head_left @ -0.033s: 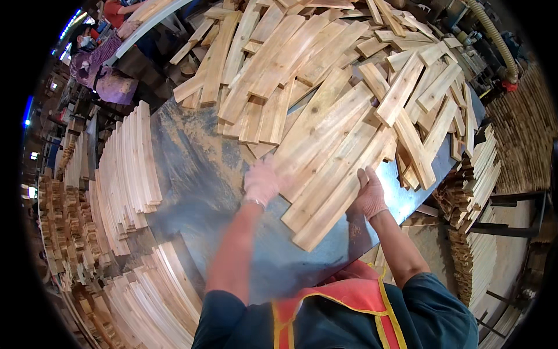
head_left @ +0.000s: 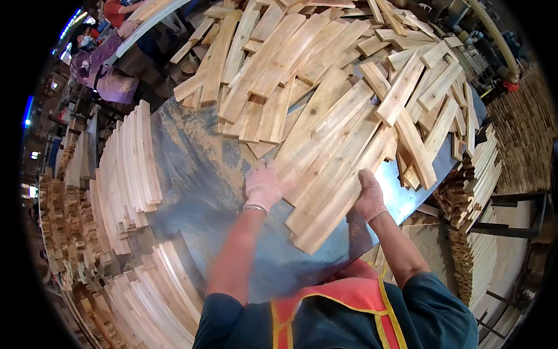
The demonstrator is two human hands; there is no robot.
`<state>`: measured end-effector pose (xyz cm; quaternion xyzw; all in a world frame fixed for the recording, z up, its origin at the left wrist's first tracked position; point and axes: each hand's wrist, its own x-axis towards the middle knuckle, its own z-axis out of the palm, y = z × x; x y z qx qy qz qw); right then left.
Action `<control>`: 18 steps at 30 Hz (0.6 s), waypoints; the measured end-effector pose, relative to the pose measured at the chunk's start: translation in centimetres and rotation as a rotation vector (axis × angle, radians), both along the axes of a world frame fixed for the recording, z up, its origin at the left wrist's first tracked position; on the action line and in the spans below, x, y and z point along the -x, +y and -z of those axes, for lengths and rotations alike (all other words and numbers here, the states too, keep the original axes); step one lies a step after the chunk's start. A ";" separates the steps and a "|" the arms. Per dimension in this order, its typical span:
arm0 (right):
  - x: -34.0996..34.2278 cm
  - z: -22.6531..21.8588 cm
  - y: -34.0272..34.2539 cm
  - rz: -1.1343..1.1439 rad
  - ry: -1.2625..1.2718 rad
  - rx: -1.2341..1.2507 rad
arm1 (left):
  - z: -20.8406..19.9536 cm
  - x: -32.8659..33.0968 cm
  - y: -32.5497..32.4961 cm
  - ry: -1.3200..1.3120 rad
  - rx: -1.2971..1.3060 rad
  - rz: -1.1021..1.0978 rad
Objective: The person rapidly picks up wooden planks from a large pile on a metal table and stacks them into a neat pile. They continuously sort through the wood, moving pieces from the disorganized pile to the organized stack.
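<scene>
Several pale wooden boards (head_left: 325,174) lie side by side in front of me, slanting from lower middle to upper right on the dark metal table (head_left: 232,244). My left hand (head_left: 264,186), in a light knit glove, grips the left edge of this row, its fingertips partly hidden against the wood. Against the opposite edge, my gloved right hand (head_left: 369,198) presses with its thumb up along the side and its other fingers out of sight beneath. The row is held between both hands, its near ends uneven.
A heap of loose boards (head_left: 279,58) covers the far table. Stacked boards (head_left: 131,163) stand at the left, with another stack (head_left: 154,296) nearer. More stacked wood (head_left: 479,180) is at the right, near a ribbed hose (head_left: 500,41). A person (head_left: 104,72) works at the far left.
My left hand has shifted slightly right and down against the boards. The near ends of the row have moved a little toward me. My right hand is almost unmoved.
</scene>
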<state>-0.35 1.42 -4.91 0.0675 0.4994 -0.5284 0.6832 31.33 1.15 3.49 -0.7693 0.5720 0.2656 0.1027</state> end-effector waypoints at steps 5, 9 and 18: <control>0.2 -4.3 4.5 -0.367 -0.189 0.142 | 1.9 -2.0 7.5 0.691 -0.095 -0.249; -1.8 -3.8 7.0 -0.601 0.246 0.149 | 2.0 -0.8 11.8 0.690 -0.084 -0.303; -11.7 -7.7 17.0 -0.723 0.318 0.212 | -2.9 -3.6 31.1 0.451 0.245 -0.547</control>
